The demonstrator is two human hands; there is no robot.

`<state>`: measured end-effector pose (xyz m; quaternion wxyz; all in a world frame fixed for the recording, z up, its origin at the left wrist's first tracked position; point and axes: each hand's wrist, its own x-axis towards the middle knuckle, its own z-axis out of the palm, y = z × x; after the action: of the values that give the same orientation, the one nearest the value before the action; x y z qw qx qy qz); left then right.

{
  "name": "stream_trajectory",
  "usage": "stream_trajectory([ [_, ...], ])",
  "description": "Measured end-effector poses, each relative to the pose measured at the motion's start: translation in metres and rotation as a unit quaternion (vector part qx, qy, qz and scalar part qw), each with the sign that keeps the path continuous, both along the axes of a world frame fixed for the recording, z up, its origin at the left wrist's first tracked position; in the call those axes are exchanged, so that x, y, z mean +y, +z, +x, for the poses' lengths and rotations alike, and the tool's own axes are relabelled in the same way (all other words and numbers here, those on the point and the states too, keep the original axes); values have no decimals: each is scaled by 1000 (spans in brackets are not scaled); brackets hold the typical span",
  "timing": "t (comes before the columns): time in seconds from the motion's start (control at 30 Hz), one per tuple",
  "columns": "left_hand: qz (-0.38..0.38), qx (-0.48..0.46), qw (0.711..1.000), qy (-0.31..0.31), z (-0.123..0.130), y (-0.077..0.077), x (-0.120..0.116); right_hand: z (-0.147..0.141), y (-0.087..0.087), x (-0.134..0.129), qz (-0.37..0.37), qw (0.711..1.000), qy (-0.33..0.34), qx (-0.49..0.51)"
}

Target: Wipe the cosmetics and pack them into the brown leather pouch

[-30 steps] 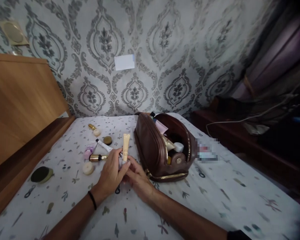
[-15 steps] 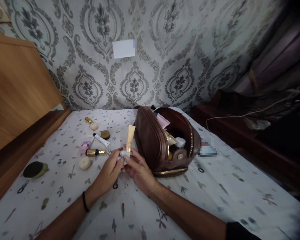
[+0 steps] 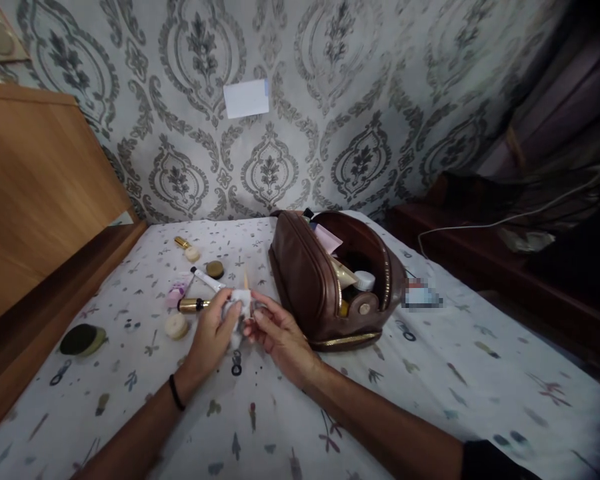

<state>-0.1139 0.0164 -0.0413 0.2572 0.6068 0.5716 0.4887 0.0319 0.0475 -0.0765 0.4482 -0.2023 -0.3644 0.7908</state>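
With the smooth brown leather bag (image 3: 300,280) at your two o'clock, your left hand (image 3: 213,335) grips the soft, rumpled white wipe (image 3: 239,297), your right hand (image 3: 286,341) curls against it, exact hold unclear, and the slim pale-gold tube (image 3: 246,280) pokes out beyond, between both, pointing toward twelve.

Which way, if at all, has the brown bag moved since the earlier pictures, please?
No: the brown bag keeps its place beside the dark ring print on the sheet; only the camera's view shifted.
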Motion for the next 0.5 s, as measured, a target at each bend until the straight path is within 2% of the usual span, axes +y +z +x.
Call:
stream_trajectory([
  [0.1,30,41,998,-39,6,-3,-2,0,3,-1,4,1000,7,-17],
  [0.23,58,71,995,-34,5,-5,-1,1,6,-4,33,999,-8,-41],
  [0.43,31,35,999,-9,3,-7,-2,3,3,-2,61,992,-22,-108],
  [0.5,9,7,1000,-3,3,-9,-3,2,0,-1,95,985,-32,-142],
])
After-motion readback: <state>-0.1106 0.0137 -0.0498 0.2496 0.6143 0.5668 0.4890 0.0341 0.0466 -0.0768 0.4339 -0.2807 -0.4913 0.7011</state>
